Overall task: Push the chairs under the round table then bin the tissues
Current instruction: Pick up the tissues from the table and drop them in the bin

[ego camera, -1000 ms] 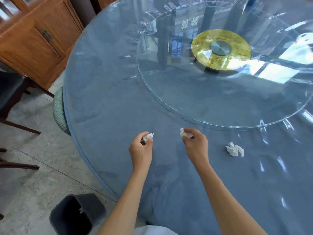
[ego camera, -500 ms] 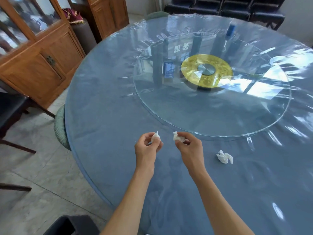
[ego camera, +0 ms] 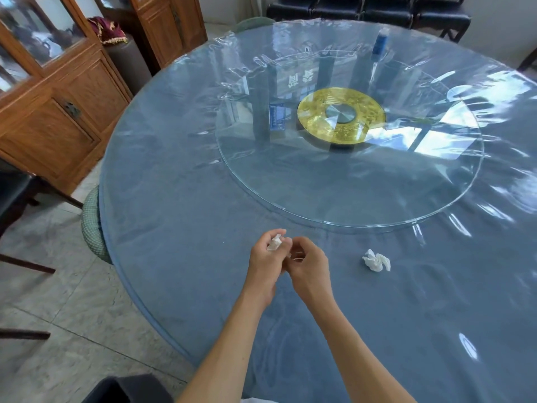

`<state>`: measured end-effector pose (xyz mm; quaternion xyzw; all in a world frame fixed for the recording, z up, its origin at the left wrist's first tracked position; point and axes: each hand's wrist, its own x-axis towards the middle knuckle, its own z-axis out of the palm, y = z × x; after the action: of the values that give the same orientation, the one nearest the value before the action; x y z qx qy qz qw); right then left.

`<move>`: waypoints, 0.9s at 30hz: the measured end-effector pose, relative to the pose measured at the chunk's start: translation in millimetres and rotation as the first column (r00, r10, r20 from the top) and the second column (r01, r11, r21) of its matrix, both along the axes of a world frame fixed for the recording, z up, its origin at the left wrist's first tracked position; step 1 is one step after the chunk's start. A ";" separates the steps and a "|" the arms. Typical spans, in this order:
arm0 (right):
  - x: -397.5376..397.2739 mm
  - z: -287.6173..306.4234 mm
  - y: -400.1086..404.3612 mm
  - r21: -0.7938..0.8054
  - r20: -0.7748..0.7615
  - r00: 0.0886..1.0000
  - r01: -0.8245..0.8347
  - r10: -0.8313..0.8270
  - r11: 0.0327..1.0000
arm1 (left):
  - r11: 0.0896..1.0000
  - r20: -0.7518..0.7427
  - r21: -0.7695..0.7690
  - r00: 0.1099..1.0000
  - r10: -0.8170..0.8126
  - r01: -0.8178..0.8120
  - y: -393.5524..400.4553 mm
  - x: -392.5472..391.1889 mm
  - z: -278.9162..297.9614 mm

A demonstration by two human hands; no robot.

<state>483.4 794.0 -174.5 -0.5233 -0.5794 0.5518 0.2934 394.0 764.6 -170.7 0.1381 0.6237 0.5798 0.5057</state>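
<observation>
Hands now together; right hand [ego camera: 309, 264] tissue hidden; bin [ego camera: 130, 389] cut off

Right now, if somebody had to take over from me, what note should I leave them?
Left hand: pinching a crumpled tissue above the table.
Right hand: fingers curled, touching the left hand; whether it holds a tissue cannot be told from here.
A loose tissue lies on the round table, right of both hands.
The bin sits on the floor at the near-left table edge, only partly in view.
Done: a green chair is tucked under on the left.
Left: pick up the loose tissue and drop all the tissues in the bin.
</observation>
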 end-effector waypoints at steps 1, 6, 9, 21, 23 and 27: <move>1.3 -0.6 -0.8 0.007 0.012 1.000 0.015 -0.015 1.000 | 1.000 -0.004 0.002 1.000 -0.017 0.017 0.3 1.2 -0.5; 13.1 -11.7 0.8 0.039 0.056 0.998 0.027 -0.029 0.999 | 0.998 -0.036 0.012 0.998 -0.056 0.056 0.1 7.5 -6.1; 25.7 -20.8 4.3 0.006 0.045 0.999 -0.011 0.010 1.000 | 0.999 -0.105 -0.004 0.994 -0.043 0.043 2.6 12.5 -9.2; 128.8 -50.8 56.6 0.093 0.274 0.919 0.269 -0.284 0.959 | 0.986 -0.474 -0.138 0.869 -0.144 0.088 13.3 23.5 -42.4; 142.2 -59.3 67.8 0.149 0.341 0.891 0.263 -0.299 0.953 | 0.985 -0.515 -0.145 0.843 -0.156 0.094 15.1 27.1 -45.1; 151.8 -69.1 81.7 0.164 0.502 0.828 0.193 -0.250 0.967 | 0.979 -0.550 -0.191 0.818 -0.169 0.074 16.9 31.6 -50.8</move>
<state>635.3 875.7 -243.6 -0.6999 -0.6004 0.3210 0.2159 425.7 781.5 -221.6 0.3011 0.7795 0.4274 0.3450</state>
